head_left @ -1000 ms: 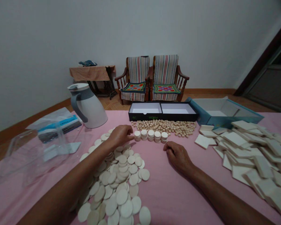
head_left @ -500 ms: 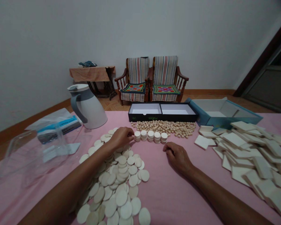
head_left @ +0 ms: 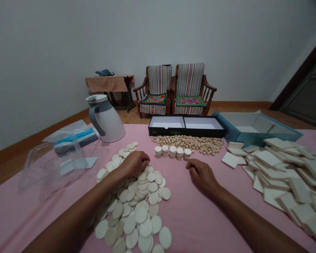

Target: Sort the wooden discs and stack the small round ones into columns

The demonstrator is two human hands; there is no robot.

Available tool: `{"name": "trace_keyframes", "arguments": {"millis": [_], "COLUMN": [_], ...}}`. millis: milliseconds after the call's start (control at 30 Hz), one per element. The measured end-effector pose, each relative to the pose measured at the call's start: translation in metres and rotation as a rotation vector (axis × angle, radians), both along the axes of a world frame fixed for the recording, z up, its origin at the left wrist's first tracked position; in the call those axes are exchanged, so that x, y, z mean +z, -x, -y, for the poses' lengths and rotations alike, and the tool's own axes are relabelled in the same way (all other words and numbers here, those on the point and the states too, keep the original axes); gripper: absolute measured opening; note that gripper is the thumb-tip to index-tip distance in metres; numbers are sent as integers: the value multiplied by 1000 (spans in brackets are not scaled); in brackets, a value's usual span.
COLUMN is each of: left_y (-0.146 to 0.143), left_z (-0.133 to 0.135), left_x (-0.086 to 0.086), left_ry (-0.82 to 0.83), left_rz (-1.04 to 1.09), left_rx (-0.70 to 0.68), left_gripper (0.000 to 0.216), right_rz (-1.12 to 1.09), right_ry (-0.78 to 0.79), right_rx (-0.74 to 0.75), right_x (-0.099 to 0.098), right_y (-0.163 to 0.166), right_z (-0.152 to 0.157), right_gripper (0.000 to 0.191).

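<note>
My left hand (head_left: 133, 163) rests on top of a big pile of pale round discs (head_left: 137, 203), its fingers curled down onto the discs at the pile's far edge. A short row of small stacked discs (head_left: 173, 151) stands just beyond it on the pink tablecloth (head_left: 189, 218). Behind the row lies a heap of small round wooden pieces (head_left: 192, 143). My right hand (head_left: 202, 175) lies on the cloth with its fingers curled under, close to the right end of the stacked row; nothing shows in it.
A black two-compartment tray (head_left: 186, 125) and an open blue box (head_left: 255, 127) stand at the back. Pale square tiles (head_left: 287, 172) are heaped on the right. A white jug (head_left: 105, 118) and clear plastic packaging (head_left: 55, 161) sit on the left. Two striped armchairs (head_left: 175, 89) stand by the wall.
My left hand has drawn back from the left end of the stacked row onto the disc pile. The view has shifted slightly. My right hand has stayed put.
</note>
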State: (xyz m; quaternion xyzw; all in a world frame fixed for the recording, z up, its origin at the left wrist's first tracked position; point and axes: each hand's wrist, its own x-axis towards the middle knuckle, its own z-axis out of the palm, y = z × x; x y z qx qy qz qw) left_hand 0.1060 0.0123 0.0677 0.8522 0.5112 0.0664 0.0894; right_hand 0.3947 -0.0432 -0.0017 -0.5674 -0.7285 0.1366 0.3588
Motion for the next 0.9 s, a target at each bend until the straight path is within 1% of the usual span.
{"name": "trace_keyframes", "arguments": {"millis": [100, 200, 300, 367, 467, 567, 733, 900], "left_y": [10, 23, 36, 41, 45, 46, 51, 51], "left_z": [-14, -44, -72, -83, -88, -87, -85, -80], "left_x": [1, 0, -5, -11, -19, -23, -23, -20], "left_ry": [-45, -93, -69, -52, -8, 31, 86, 114], "left_rz": [-19, -61, -117, -149, -191, -218, -217, -166], "left_rx": [41, 135, 209, 249, 279, 282, 255, 164], "left_gripper": [25, 32, 32, 31, 26, 30, 32, 32], "right_rz": [2, 7, 7, 10, 16, 18, 26, 22], "right_ry": [0, 6, 4, -1, 3, 10, -2, -11], "right_rx": [-4, -7, -3, -3, -2, -7, -16, -7], "right_x": [0, 0, 0, 0, 0, 1, 1, -1], "right_y": [0, 0, 0, -1, -1, -1, 0, -1], "right_z": [0, 0, 0, -1, -1, 0, 0, -1], "right_gripper": [20, 20, 20, 20, 21, 20, 20, 20]}}
